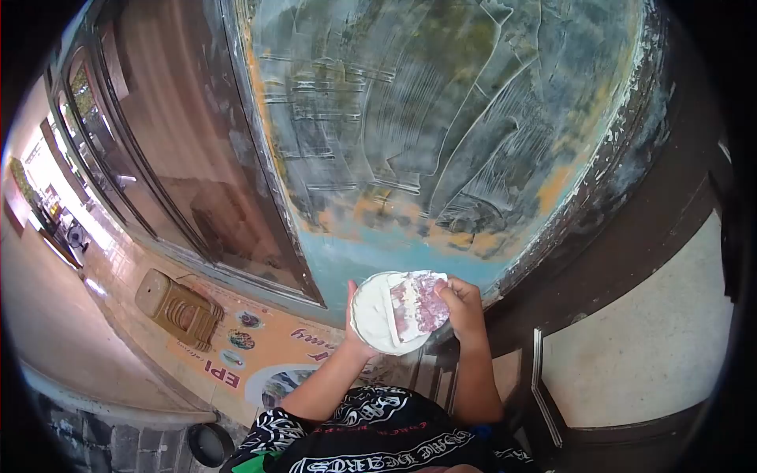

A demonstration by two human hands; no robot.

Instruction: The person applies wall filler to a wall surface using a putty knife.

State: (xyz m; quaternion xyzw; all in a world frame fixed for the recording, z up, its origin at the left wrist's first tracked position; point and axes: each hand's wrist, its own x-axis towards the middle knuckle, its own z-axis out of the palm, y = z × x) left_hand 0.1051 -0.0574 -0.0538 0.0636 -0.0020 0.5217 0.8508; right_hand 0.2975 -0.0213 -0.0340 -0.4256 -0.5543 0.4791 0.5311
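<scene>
My left hand (359,335) is wrapped round the left side of a round container (371,313) of white paste, with its thumb up along the rim. In my right hand (460,306) is a flat pinkish scraper (419,303) smeared with white, pinched at its right edge. The scraper lies over the right part of the container, its straight left edge against the paste. Ahead is a wall panel (410,118) with streaky grey-white paste over green, orange and light blue paint.
A brown plastic stool (180,309) stands at the left on an orange printed banner (268,343). Glass in a dark frame (272,177) borders the panel's left side. A pale surface (635,339) with dark edges is at the right. A round black container (210,445) sits lower left.
</scene>
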